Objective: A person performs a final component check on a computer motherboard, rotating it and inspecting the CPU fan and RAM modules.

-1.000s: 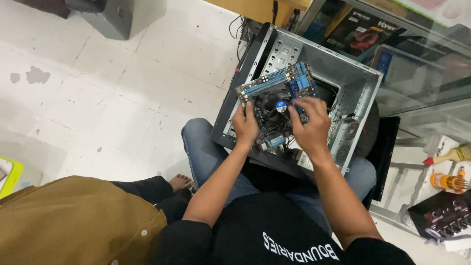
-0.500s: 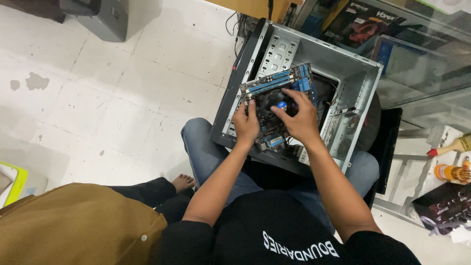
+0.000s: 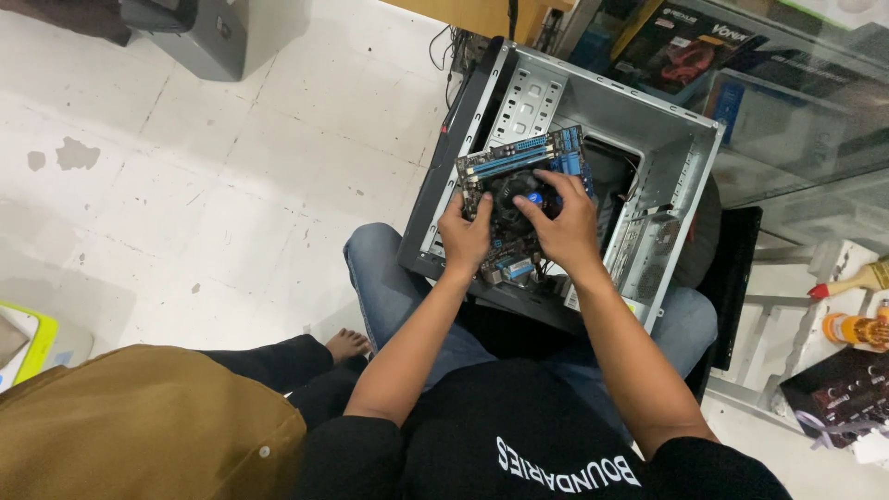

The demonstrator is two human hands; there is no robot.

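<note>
Both my bare forearms reach up from the bottom of the frame toward its centre, converging slightly. My left hand (image 3: 466, 236) sits just left of centre, palm down, fingers curled and thumb tucked toward the middle. My right hand (image 3: 563, 222) lies just beside it, a little higher, fingers spread and bent downward, wrist angled inward. Short black sleeves cover my upper arms

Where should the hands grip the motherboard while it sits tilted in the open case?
Probably by its bare side edges, coming from above through the open side of the computer case. The motherboard is flat and thin, its face crowded with the cooler fan and slots; the left hand already holds an edge.
</note>
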